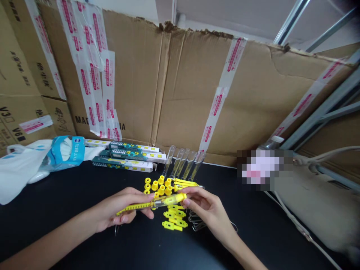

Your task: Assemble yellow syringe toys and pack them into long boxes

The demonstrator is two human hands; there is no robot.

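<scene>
Yellow on black: a clear-bodied tube (157, 203) is held level just above the counter (70, 195). The left hand (123, 212) has its fingers closed round the ruled end, and the right hand (206, 210) pinches the capped end. Loose yellow caps (157, 184) lie just behind, yellow tabs (174, 220) beneath. Bare counter lies left and toward the near edge; a cardboard wall (182, 93) closes the far side

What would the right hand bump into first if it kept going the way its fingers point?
Probably the left hand. The right hand points leftward along the yellow pen that both hands hold, so that hand lies next in line, though depth is hard to judge.
</scene>
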